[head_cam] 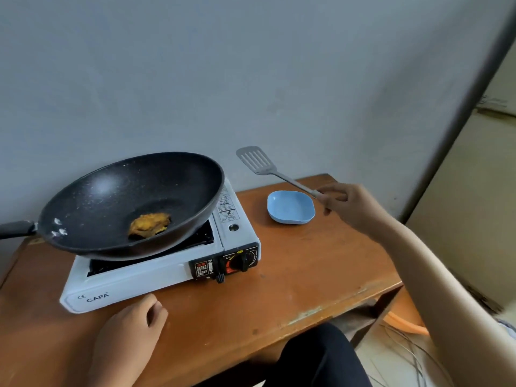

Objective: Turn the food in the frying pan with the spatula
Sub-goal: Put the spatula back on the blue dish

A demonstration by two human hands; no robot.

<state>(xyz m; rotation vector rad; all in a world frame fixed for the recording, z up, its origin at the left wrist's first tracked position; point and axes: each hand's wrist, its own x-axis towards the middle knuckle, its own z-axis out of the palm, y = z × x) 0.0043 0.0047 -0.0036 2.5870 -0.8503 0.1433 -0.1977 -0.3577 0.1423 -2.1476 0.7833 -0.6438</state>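
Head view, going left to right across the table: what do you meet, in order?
Pan handle → food in the frying pan → stove control knob → blue dish → right hand holding the spatula's handle. The spatula itself spans above the dish, so I leave it out.

A makeshift home cooking spot, not a fitted kitchen. A portable gas stove (156, 272) stands on a worn wooden tabletop (307, 275) pushed against a bare grey wall (251, 65), with a black pan (125, 202) on the burner and a small blue dish (290, 206) near the far right corner. Loose cables (413, 356) lie on the tiled floor (391, 367) beyond the tabletop's right edge, beside a pale door (474, 191).
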